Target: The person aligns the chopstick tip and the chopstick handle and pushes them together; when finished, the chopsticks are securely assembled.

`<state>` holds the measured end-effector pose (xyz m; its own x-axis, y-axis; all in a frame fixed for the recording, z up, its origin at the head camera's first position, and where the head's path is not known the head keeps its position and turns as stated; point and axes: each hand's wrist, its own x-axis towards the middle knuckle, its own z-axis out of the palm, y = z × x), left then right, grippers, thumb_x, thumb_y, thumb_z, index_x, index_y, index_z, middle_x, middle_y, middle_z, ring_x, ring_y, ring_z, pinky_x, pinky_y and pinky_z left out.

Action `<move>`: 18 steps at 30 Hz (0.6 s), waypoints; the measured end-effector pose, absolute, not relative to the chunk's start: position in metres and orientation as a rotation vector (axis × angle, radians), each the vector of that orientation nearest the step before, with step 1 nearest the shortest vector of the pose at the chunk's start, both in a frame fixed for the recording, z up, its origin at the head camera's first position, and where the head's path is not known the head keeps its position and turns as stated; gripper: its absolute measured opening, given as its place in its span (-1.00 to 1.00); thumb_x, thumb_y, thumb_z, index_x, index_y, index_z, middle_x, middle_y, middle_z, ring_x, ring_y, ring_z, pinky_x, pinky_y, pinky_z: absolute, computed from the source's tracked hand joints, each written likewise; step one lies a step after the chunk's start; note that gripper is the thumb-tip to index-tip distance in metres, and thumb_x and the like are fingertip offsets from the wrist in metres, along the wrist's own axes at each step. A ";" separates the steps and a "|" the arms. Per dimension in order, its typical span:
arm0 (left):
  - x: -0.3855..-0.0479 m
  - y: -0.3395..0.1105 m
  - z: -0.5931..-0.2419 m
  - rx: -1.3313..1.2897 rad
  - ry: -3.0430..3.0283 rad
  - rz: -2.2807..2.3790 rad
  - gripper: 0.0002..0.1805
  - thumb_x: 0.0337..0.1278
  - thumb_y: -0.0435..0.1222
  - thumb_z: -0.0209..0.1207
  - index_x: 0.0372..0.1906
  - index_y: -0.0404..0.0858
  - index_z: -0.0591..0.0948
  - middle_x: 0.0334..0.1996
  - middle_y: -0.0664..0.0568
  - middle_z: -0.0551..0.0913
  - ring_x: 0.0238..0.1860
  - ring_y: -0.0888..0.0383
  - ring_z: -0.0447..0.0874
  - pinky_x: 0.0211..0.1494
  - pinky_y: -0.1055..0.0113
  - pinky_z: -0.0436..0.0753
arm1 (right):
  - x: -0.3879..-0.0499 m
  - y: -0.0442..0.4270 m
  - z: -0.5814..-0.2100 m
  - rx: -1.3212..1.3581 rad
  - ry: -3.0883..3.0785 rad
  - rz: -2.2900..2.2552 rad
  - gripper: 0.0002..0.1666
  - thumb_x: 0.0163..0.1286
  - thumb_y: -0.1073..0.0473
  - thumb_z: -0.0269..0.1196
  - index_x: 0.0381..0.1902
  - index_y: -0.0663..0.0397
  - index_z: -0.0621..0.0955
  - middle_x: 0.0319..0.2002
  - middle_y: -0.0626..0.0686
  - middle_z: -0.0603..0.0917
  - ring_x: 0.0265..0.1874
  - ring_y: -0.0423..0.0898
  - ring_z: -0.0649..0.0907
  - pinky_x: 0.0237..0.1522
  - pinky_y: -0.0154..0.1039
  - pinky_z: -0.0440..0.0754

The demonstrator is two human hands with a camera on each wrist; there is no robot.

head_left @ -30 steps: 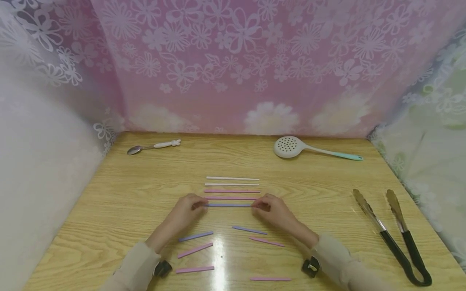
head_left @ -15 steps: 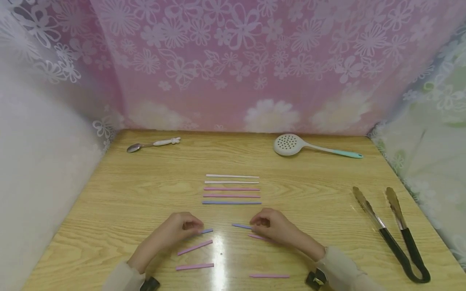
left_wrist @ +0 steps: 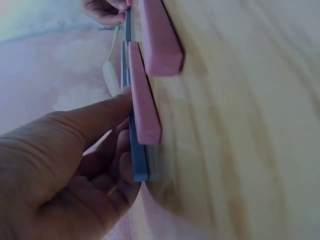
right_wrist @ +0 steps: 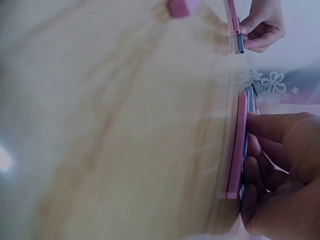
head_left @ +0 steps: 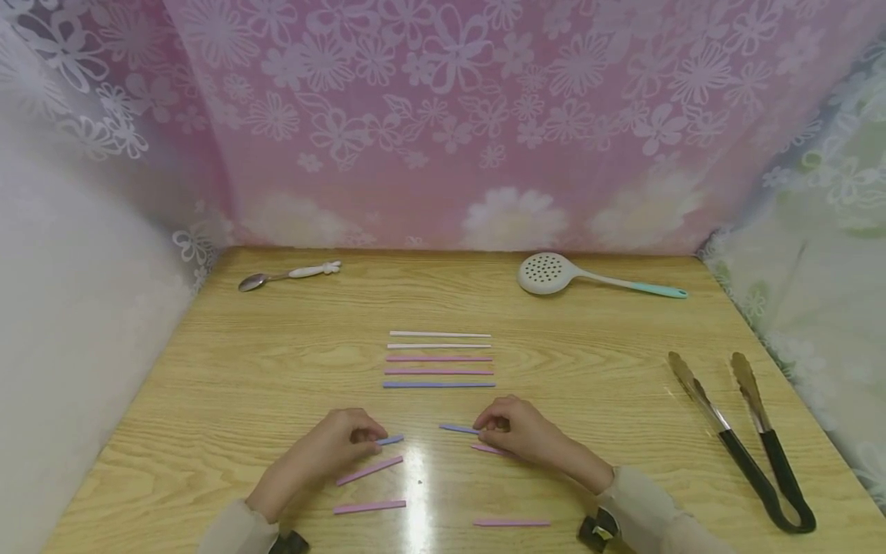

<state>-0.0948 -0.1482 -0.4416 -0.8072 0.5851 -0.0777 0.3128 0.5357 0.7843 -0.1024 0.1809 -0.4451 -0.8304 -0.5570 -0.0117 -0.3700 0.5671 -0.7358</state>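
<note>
My left hand (head_left: 339, 438) pinches a short, thick blue chopstick piece (head_left: 393, 439) between thumb and fingertips, low over the table. In the left wrist view the blue piece (left_wrist: 140, 162) runs behind a short pink piece (left_wrist: 145, 115). On the other side, my right hand (head_left: 526, 432) pinches a thinner, tapered blue piece (head_left: 453, 428). A tapered pink piece (head_left: 487, 448) lies partly under that hand. Beyond both hands, a level row holds two white chopsticks (head_left: 439, 334), two pink chopsticks (head_left: 439, 372) and one blue chopstick (head_left: 439, 385).
Two thick pink pieces (head_left: 370, 507) lie front left, and a thin pink piece (head_left: 512, 523) front right. At the back are a spoon (head_left: 289, 275) and a slotted skimmer (head_left: 543, 274). Black-handled tongs (head_left: 764, 469) lie at the right. A flowered cloth (head_left: 415, 208) stands behind the table.
Both hands have let go of the ends of the blue chopstick in the row and moved back towards the person, onto the two short blue pieces. Over the last half second they barely move.
</note>
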 end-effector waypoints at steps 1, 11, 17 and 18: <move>-0.095 -0.148 -0.442 0.743 2.444 1.153 -0.83 0.14 -0.31 0.25 -0.19 -0.29 0.69 -0.39 0.21 0.59 -0.37 0.36 0.47 -0.30 0.47 0.55 | -0.102 0.181 -0.445 -0.764 2.561 -1.116 -0.93 0.22 0.26 0.33 -0.30 0.10 0.69 -0.45 -0.19 0.54 -0.40 -0.29 0.42 -0.35 -0.41 0.45; -0.097 -0.136 -0.441 0.775 2.512 1.220 -0.85 0.18 -0.31 0.22 -0.17 -0.24 0.69 -0.32 0.18 0.63 -0.28 0.32 0.54 -0.16 0.43 0.61 | -0.100 0.179 -0.443 -0.729 2.535 -1.223 -0.93 0.23 0.28 0.31 -0.30 0.10 0.69 -0.42 -0.15 0.57 -0.42 -0.33 0.49 -0.36 -0.42 0.54; -0.098 -0.122 -0.438 0.901 2.527 1.377 -0.84 0.15 -0.39 0.23 -0.16 -0.29 0.66 -0.27 0.09 0.63 -0.24 0.26 0.58 -0.09 0.41 0.64 | -0.095 0.172 -0.435 -0.776 2.528 -1.376 -0.91 0.27 0.26 0.29 -0.25 0.10 0.68 -0.37 -0.11 0.59 -0.36 -0.30 0.54 -0.26 -0.39 0.61; -0.099 -0.120 -0.437 0.919 2.523 1.399 -0.84 0.15 -0.39 0.23 -0.16 -0.29 0.66 -0.26 0.08 0.63 -0.23 0.26 0.58 -0.09 0.41 0.64 | -0.095 0.171 -0.434 -0.800 2.536 -1.393 -0.91 0.28 0.27 0.29 -0.25 0.11 0.68 -0.38 -0.10 0.59 -0.36 -0.29 0.54 -0.25 -0.39 0.61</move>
